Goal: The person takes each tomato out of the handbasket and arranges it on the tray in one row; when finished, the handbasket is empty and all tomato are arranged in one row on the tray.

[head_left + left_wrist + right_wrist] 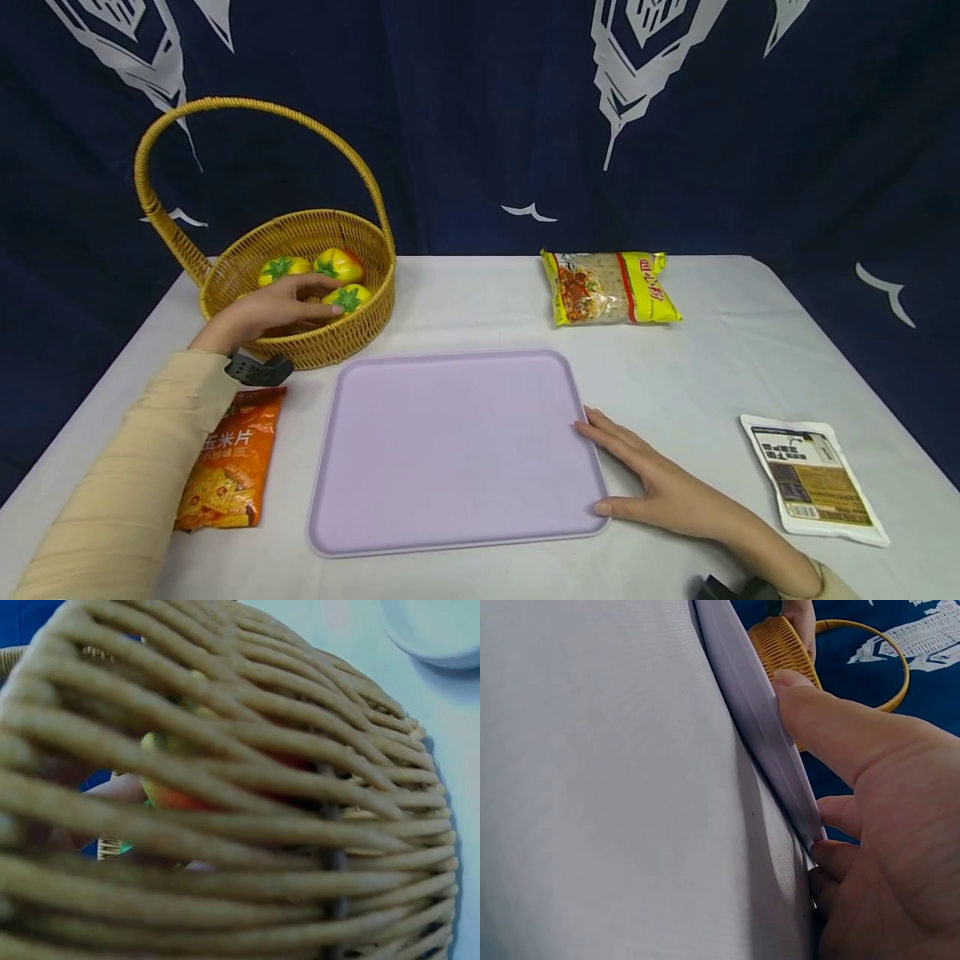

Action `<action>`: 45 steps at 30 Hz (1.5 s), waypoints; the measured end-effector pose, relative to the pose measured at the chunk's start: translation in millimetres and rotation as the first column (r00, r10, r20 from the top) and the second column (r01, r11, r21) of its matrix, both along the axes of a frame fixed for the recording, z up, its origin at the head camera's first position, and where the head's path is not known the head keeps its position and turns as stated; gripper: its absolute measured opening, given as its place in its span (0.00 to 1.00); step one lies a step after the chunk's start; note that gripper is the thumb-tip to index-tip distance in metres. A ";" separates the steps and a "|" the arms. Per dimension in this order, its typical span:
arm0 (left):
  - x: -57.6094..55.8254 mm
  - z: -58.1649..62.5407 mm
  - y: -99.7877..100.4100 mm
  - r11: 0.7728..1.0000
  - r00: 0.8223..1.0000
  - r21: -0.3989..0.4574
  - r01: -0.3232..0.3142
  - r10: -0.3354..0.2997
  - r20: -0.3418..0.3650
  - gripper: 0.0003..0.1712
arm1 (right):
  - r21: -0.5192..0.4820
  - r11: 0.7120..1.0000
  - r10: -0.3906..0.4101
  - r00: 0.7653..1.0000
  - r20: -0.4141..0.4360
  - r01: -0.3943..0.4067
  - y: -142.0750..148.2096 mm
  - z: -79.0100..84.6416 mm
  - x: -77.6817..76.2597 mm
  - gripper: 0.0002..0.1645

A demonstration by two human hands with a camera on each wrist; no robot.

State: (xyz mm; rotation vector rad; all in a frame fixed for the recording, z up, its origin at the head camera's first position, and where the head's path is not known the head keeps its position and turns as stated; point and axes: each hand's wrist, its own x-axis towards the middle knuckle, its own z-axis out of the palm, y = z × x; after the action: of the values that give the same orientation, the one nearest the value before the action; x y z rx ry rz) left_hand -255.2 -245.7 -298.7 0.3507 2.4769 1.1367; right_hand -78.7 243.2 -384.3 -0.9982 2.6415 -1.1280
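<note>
My left hand reaches over the near rim of a wicker basket with a tall hoop handle. Its thumb and fingers close around the left side of the nearest yellow fruit, which has a green leafy top. Two more such fruits lie behind it: a yellow one and a yellow-red one. In the left wrist view, basket weave hides most of the grasp. My right hand rests at the right edge of a lilac tray, thumb and spread fingertips touching its rim.
An orange snack bag lies beneath the left forearm. Behind the tray to the right lies a yellow-and-clear food packet. A white-and-brown pouch is right of my right hand. A dark blue patterned curtain hangs behind the white table.
</note>
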 end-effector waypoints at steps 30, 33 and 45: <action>8.1 3.5 12.0 0.998 0.998 0.010 -0.058 0.057 0.040 0.48 | 0.032 0.999 -0.024 1.000 0.014 0.023 5.2 -7.3 7.0 0.46; 12.8 17.2 8.8 0.992 0.992 0.019 -0.122 0.122 -0.032 0.51 | 0.053 0.998 -0.025 1.000 0.013 0.024 4.1 -6.1 3.2 0.47; 33.0 51.5 86.6 0.971 0.974 0.230 -0.069 0.116 -0.196 0.44 | 0.055 0.998 -0.040 0.998 0.043 0.037 2.6 -4.8 -0.4 0.47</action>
State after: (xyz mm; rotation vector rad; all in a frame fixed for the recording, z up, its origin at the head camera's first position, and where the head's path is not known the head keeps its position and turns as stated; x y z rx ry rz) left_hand -222.2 -159.2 -247.2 0.4413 2.5714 1.4923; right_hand -79.2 245.8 -389.1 -0.9060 2.6527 -1.0665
